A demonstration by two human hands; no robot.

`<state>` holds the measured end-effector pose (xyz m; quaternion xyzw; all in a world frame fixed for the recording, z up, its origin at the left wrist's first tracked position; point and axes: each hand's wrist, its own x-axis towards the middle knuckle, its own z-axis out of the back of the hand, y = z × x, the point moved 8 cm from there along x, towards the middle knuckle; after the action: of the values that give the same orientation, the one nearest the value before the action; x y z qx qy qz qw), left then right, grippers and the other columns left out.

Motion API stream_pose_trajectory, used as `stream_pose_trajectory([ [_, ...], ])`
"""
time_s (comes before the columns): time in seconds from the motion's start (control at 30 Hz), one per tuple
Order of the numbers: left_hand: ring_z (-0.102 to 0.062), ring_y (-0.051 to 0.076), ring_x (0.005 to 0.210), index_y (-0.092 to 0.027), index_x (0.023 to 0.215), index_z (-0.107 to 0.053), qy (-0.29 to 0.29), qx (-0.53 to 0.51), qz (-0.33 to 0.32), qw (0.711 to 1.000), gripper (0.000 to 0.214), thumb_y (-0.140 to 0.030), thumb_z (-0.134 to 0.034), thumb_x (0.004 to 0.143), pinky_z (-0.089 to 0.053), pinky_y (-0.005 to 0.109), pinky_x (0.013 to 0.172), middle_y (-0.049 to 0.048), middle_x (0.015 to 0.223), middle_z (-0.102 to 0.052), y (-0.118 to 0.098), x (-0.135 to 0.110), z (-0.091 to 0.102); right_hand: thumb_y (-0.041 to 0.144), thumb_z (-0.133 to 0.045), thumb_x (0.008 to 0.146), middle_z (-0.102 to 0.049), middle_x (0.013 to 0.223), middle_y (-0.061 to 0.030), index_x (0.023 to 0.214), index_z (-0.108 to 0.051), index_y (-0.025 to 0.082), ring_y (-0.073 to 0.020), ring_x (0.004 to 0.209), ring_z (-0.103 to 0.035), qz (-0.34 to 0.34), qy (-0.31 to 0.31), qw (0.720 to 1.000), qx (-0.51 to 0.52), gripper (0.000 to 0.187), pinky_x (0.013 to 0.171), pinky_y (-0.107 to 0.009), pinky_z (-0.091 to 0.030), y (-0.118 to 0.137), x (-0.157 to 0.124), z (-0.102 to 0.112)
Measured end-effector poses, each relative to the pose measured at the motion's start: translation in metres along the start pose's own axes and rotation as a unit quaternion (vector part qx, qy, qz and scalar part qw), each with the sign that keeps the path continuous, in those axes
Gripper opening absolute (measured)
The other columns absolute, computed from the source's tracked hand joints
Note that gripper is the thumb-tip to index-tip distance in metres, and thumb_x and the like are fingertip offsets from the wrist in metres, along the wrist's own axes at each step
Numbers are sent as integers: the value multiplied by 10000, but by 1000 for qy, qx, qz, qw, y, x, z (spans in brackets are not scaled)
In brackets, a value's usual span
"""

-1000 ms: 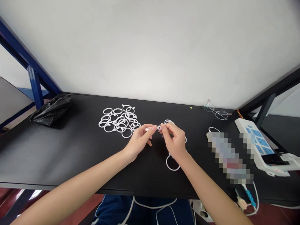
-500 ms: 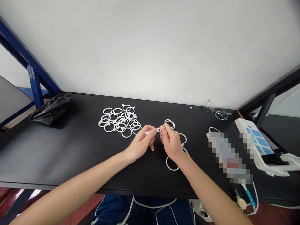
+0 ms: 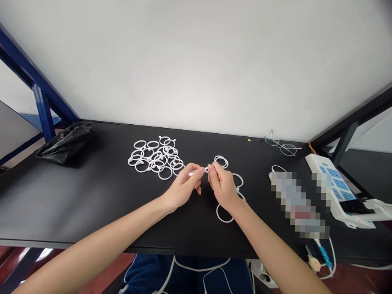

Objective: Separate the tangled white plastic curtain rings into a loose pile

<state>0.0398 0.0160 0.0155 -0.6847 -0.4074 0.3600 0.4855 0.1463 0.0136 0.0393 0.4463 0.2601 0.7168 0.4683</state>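
Observation:
My left hand [image 3: 182, 187] and my right hand [image 3: 223, 184] meet above the black table, fingertips close together. Between them is a white curtain ring [image 3: 206, 169], its small eyelet showing in the gap; the rest is mostly hidden by fingers. Both hands pinch it, thumb against forefinger. Left of my left hand lies a loose pile of white curtain rings [image 3: 165, 173], overlapping one another. A few more white rings [image 3: 224, 221] rest around and partly under my right hand, and others [image 3: 222, 157] lie just beyond its fingers.
A black plastic bag [image 3: 66, 143] sits at the table's left end. On the right are eyeglasses [image 3: 288, 150], a blurred-out phone-like object [image 3: 298, 206] with a cable, and a white power strip [image 3: 336, 186] with blue sockets. A white wall [image 3: 198, 70] stands behind the table [image 3: 100, 203].
Both hands keep their pinch on the white curtain ring with barely any movement. The whole view has shifted very slightly.

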Motion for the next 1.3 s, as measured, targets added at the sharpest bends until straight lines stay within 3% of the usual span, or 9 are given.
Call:
stream_pose_trajectory([
  [0.2, -405, 88, 589, -190, 826, -483, 7, 18, -5, 1000, 279, -455, -525, 907, -469, 258, 662, -68, 611, -388, 2, 1, 2, 393, -319, 1024, -398, 524, 53, 693, -315, 232, -97, 438, -386, 1, 7, 1000, -5, 368, 450, -253, -323, 1, 1, -1],
  [0.5, -450, 101, 624, -192, 830, -497, 10, 0, 3, 1000, 323, -505, -572, 866, -473, 257, 658, -49, 663, -453, 0, 1, -1, 382, -339, 1019, -376, 526, 56, 684, -320, 230, -95, 447, -354, 15, -6, 1000, -19, 368, 454, -254, -308, 5, 3, 5],
  [0.7, -507, 117, 648, -179, 889, -547, 75, 7, 19, 997, 393, -567, -487, 895, -470, 263, 657, -20, 689, -511, 5, 2, -9, 365, -384, 1007, -357, 524, 58, 657, -335, 223, -93, 458, -328, 17, -17, 999, -29, 381, 468, -257, -296, 8, 6, 12],
  [0.83, -433, 89, 546, -177, 824, -524, 106, 33, 53, 992, 372, -542, -506, 894, -391, 215, 512, -31, 646, -479, 9, -2, -15, 361, -430, 993, -421, 542, 51, 653, -384, 214, -88, 470, -360, 6, -24, 999, -22, 373, 480, -250, -310, 7, 6, 14],
  [0.93, -332, 66, 470, -191, 873, -525, 88, -30, 89, 992, 294, -485, -518, 889, -284, 191, 424, -48, 641, -447, 10, -2, -12, 387, -480, 970, -384, 530, 58, 657, -417, 212, -88, 463, -339, -21, -71, 997, -23, 365, 470, -251, -294, 2, 7, 22],
  [1.03, -315, 62, 459, -194, 871, -518, 57, -166, 85, 981, 178, -369, -490, 867, -291, 193, 435, -45, 649, -440, 4, 1, -4, 405, -501, 956, -313, 525, 63, 632, -410, 209, -88, 466, -291, -34, -106, 993, -38, 390, 469, -257, -268, 0, 6, 29],
  [1.17, -349, 72, 475, -178, 832, -506, -20, -311, 74, 947, 79, -232, -488, 777, -334, 204, 457, -35, 655, -429, 0, 5, 14, 397, -501, 954, -294, 519, 65, 618, -371, 208, -86, 466, -273, -37, -100, 993, -52, 407, 479, -256, -264, 0, 6, 26],
  [1.3, -357, 84, 471, -160, 859, -516, -104, -340, 90, 930, 118, -191, -471, 755, -340, 213, 454, -22, 642, -441, 9, 6, 28, 384, -500, 951, -292, 513, 67, 614, -336, 204, -82, 466, -280, -45, -88, 992, -77, 415, 491, -251, -267, -2, 7, 23],
])
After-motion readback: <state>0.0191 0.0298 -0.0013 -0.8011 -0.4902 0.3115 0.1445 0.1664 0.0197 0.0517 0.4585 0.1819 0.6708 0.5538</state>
